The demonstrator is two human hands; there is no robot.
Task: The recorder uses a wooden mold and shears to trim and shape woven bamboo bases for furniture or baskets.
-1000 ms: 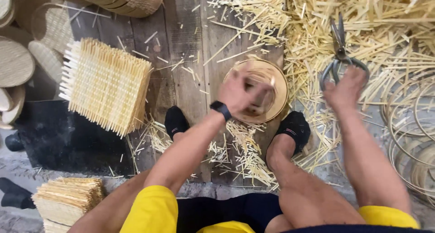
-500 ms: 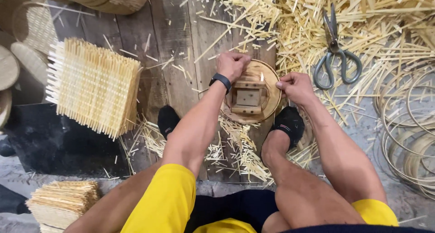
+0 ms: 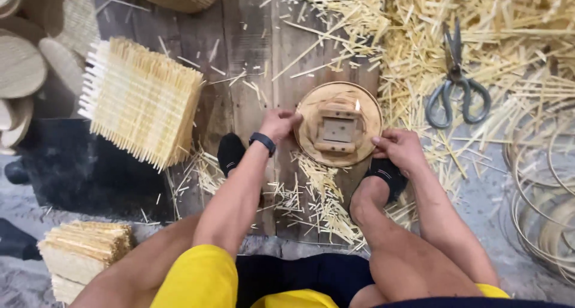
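A round wooden disc [image 3: 311, 113] with a square block frame on top lies on the plank floor between my feet. My left hand [image 3: 278, 123], with a dark band on the wrist, grips the disc's left rim. My right hand [image 3: 400, 150] holds its right lower rim with fingers curled on the edge. Grey-handled scissors [image 3: 455, 86] lie on the straw to the right of the disc, apart from both hands.
A woven straw mat [image 3: 144, 101] lies at the left. Stacked mats [image 3: 78, 254] sit at lower left, round woven lids [image 3: 21, 68] at far left, thin hoops [image 3: 542, 194] at right. Loose straw cuttings [image 3: 491, 26] cover the upper right.
My right hand left the scissors and came down to the disc's right rim. My left hand slid from the top of the disc to its left edge.
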